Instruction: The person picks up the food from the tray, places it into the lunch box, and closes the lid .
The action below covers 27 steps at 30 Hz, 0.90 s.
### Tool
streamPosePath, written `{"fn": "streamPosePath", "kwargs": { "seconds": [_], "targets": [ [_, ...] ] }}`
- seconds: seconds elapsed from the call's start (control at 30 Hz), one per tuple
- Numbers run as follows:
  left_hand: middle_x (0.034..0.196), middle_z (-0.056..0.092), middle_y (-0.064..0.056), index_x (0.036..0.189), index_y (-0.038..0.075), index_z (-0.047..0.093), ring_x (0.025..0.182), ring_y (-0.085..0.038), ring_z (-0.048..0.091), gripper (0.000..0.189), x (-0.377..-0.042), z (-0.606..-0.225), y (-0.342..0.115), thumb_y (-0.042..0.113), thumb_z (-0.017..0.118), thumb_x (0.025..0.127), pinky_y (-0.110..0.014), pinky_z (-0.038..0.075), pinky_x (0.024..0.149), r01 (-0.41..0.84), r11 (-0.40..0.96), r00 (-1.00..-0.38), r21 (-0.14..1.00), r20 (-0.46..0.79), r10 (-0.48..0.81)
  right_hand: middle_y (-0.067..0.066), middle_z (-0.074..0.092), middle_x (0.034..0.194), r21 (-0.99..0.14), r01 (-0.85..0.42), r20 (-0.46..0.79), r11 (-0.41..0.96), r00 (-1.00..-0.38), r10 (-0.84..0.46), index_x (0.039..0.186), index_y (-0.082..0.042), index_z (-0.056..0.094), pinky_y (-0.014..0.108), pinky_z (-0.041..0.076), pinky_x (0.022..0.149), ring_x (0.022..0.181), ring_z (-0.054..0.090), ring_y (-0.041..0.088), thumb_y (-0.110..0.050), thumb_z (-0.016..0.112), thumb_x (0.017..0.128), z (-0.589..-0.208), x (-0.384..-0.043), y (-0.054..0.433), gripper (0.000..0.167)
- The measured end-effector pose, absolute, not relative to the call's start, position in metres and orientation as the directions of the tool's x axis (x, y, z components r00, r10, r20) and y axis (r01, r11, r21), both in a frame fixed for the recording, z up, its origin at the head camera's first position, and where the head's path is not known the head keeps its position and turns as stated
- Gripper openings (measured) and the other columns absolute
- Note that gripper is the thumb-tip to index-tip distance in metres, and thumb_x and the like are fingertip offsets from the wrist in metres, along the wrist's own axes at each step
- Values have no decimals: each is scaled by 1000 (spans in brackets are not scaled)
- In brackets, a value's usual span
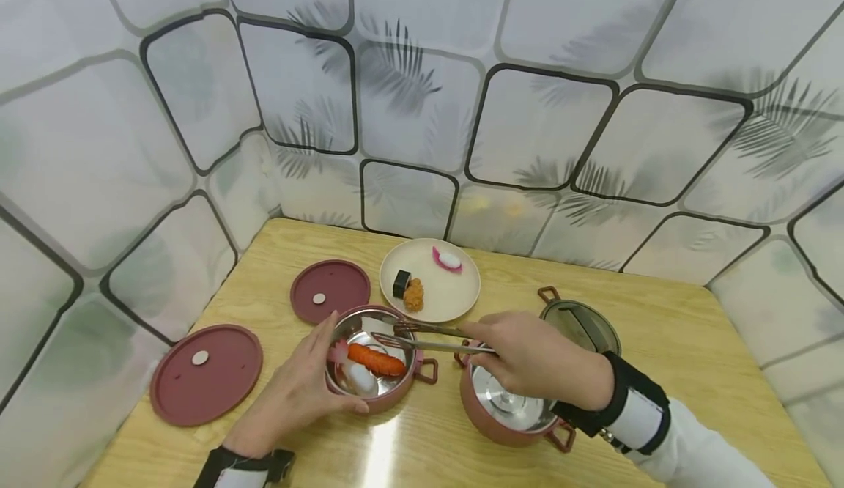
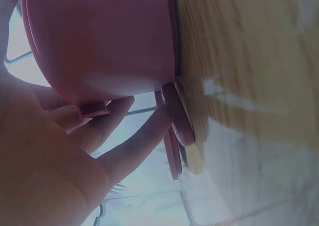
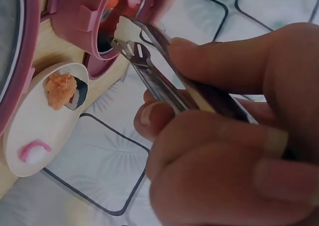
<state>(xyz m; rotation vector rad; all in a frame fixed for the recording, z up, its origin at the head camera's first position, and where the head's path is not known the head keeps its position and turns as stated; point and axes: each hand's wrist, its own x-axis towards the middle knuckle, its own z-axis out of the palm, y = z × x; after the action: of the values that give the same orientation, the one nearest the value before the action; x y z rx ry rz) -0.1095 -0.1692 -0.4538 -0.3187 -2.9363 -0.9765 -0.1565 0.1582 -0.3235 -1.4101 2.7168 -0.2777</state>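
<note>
My right hand (image 1: 527,352) grips metal tongs (image 1: 448,345) with fork-like tips, which reach into the left pink pot (image 1: 389,402). A whitish flat piece (image 3: 125,31) is at the tips in the right wrist view. Inside that pot lie an orange sausage-like toy food piece (image 1: 376,360) and a white piece with pink (image 1: 360,378). My left hand (image 1: 300,385) holds the pot's left side, thumb at the near rim and fingers at the far side. In the left wrist view the fingers spread beside a pot handle (image 2: 93,110).
A second pink pot (image 1: 484,415) stands under my right forearm, with a greenish-grey round lidded vessel (image 1: 603,327) behind it. Two maroon lids (image 1: 343,283) lie on the left. The cream plate (image 1: 455,294) bears a sushi roll (image 1: 401,283), a fried piece (image 1: 414,294) and a pink-white piece (image 1: 448,259).
</note>
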Motion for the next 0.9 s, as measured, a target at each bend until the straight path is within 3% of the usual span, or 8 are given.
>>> {"fn": "streamPosePath", "kwargs": {
  "seconds": [0.2,0.47,0.9],
  "targets": [
    [160,29,-22,160,11,13,141,-42,38,140,-108,-453,-169,80,75,56,-60,40,108,210,782,-977,587,103,185,-2,62,84,-48,-805,13,591,-592,-806,122,-8,64,19,42,52,61,52,6,-16,68,91,-334,-152,144,32],
    [159,31,-22,159,10,17,140,-41,41,138,-107,-454,-169,80,75,56,-58,42,108,228,790,-974,570,133,185,-1,58,79,60,-799,2,599,-600,-800,113,-12,62,22,37,43,52,47,9,-21,72,89,-342,-150,132,27],
    [159,29,-23,159,10,15,142,-41,38,139,-107,-455,-170,80,75,56,-58,40,109,229,782,-973,580,128,190,-1,60,84,-67,-770,2,634,-636,-772,126,-9,63,20,39,48,57,47,6,-19,69,91,-339,-147,146,37]
  ]
}}
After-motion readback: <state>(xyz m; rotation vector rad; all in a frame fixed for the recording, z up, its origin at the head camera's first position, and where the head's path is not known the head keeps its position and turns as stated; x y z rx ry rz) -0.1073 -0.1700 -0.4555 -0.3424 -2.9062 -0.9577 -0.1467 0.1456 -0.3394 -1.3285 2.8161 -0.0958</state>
